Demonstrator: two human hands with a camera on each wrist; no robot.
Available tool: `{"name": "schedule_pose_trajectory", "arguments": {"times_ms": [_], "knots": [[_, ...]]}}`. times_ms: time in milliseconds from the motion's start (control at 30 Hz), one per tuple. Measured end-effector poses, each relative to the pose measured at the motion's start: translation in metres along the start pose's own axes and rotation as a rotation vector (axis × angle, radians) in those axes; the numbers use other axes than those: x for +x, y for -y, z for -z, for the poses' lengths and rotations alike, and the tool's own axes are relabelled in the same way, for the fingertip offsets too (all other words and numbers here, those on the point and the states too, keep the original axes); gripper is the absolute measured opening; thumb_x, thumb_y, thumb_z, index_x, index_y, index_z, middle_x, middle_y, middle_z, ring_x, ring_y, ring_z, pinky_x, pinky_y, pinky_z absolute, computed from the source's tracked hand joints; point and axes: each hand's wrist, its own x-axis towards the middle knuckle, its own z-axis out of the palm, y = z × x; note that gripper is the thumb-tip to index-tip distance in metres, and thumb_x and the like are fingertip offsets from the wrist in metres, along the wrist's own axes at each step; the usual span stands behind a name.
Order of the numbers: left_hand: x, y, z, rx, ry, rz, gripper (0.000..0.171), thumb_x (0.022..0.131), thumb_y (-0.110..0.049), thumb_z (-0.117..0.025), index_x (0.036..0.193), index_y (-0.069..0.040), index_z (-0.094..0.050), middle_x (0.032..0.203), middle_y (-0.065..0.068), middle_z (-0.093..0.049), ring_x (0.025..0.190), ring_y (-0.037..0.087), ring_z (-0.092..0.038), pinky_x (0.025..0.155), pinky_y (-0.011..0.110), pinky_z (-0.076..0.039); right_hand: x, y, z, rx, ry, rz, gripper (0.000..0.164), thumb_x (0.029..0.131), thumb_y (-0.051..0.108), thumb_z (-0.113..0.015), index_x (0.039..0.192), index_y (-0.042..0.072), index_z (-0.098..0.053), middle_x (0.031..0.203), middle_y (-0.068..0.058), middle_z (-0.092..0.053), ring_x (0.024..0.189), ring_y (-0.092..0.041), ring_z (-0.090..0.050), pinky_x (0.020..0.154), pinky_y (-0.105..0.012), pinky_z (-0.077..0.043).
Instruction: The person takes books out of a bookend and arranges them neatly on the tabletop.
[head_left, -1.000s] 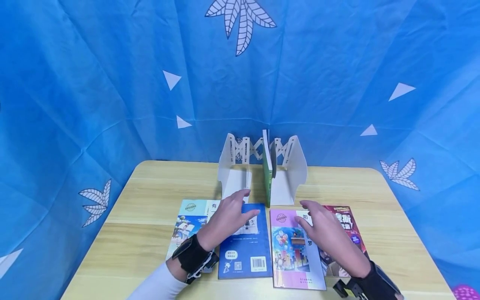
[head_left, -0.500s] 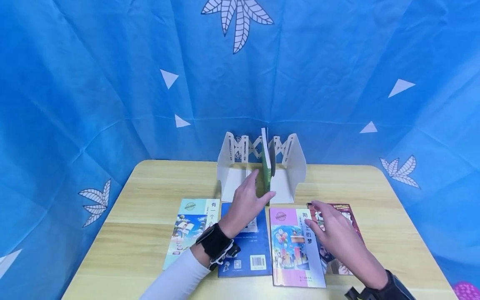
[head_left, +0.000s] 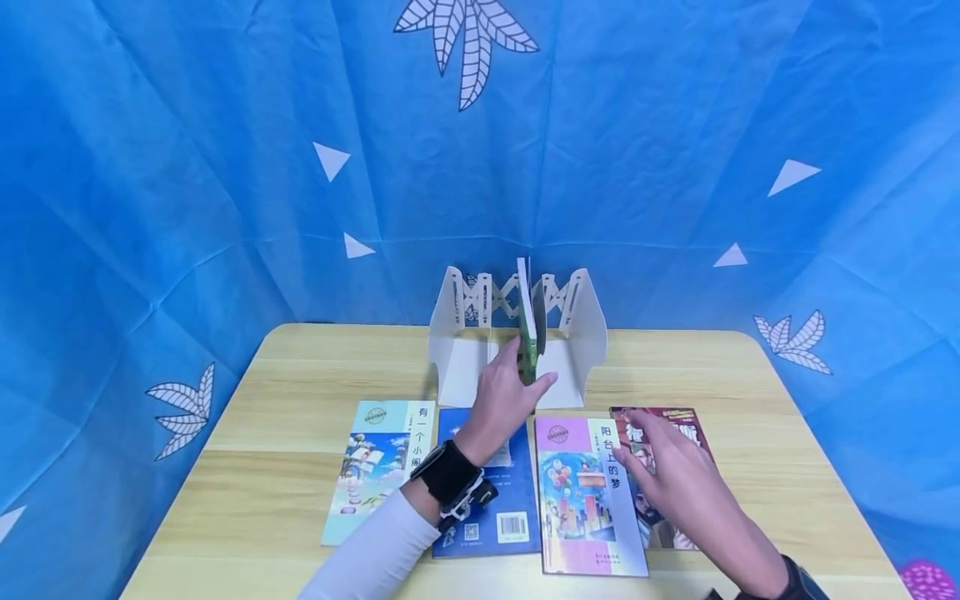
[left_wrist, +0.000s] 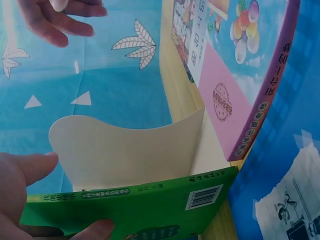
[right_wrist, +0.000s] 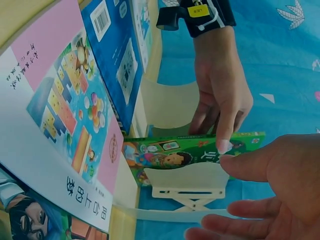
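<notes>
My left hand (head_left: 501,404) grips an upright green book (left_wrist: 155,207), fingers on one cover and thumb on the other, as the right wrist view shows. The book stands inside a white expanding book rack (head_left: 592,333) at the back of the table, beside an inner divider. My right hand (head_left: 671,471) hovers with relaxed, parted fingers over a pink-and-white book (head_left: 577,500) and a red comic-style book (head_left: 678,533), holding nothing. A blue book (head_left: 495,517) lies back cover up under the left forearm.
A teal-and-white book (head_left: 367,467) lies flat at the left of the row. The wooden table (head_left: 247,467) runs to a blue patterned curtain (head_left: 480,183) behind and at both sides. Both wrists wear black straps with cameras.
My left hand has moved from over the blue book forward and right to the green book and taken hold of it. My right hand has shifted slightly right and down in the head view.
</notes>
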Motion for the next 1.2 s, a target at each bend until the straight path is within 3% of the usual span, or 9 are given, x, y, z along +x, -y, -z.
{"name": "schedule_pose_trajectory", "arguments": {"times_ms": [133, 367, 533, 767, 1200], "knots": [[0.001, -0.002, -0.003, 0.013, -0.006, 0.020, 0.061, 0.087, -0.034, -0.073, 0.136, -0.010, -0.047, 0.101, 0.003, -0.060, 0.086, 0.018, -0.062, 0.074, 0.028, -0.057, -0.003, -0.001, 0.000, 0.007, 0.032, -0.029, 0.055, 0.089, 0.034, -0.070, 0.133, 0.006, -0.052, 0.121, -0.016, -0.065, 0.104, -0.034, -0.066, 0.084, -0.056, -0.054], [0.003, -0.005, -0.011, 0.019, -0.055, 0.026, 0.062, 0.088, -0.025, -0.072, 0.139, -0.004, -0.047, 0.122, 0.013, -0.064, 0.107, 0.025, -0.067, 0.087, 0.034, -0.058, -0.006, -0.006, 0.002, 0.022, 0.023, -0.043, 0.055, 0.090, 0.036, -0.069, 0.134, 0.008, -0.051, 0.121, -0.015, -0.065, 0.106, -0.035, -0.065, 0.084, -0.055, -0.055], [0.005, -0.005, -0.017, 0.012, -0.105, -0.010, 0.058, 0.087, -0.020, -0.071, 0.137, -0.001, -0.049, 0.120, 0.015, -0.065, 0.101, 0.024, -0.069, 0.083, 0.031, -0.059, -0.007, -0.008, 0.002, 0.022, 0.028, -0.050, 0.055, 0.090, 0.035, -0.068, 0.134, 0.007, -0.050, 0.122, -0.016, -0.064, 0.108, -0.036, -0.064, 0.086, -0.057, -0.053], [0.006, 0.000, -0.022, 0.043, -0.192, -0.092, 0.045, 0.084, -0.004, -0.064, 0.129, 0.001, -0.057, 0.105, 0.012, -0.070, 0.084, 0.019, -0.070, 0.070, 0.022, -0.060, -0.007, -0.008, 0.001, 0.015, 0.038, -0.067, 0.056, 0.090, 0.035, -0.069, 0.135, 0.008, -0.050, 0.120, -0.016, -0.065, 0.105, -0.035, -0.064, 0.084, -0.056, -0.055], [0.008, -0.002, -0.025, 0.068, -0.242, -0.066, 0.025, 0.090, -0.006, -0.062, 0.114, 0.000, -0.063, 0.096, 0.012, -0.072, 0.078, 0.020, -0.072, 0.063, 0.021, -0.059, -0.007, -0.007, -0.002, 0.006, 0.050, -0.077, 0.055, 0.089, 0.033, -0.070, 0.134, 0.007, -0.050, 0.117, -0.016, -0.066, 0.105, -0.036, -0.064, 0.084, -0.057, -0.054]]}}
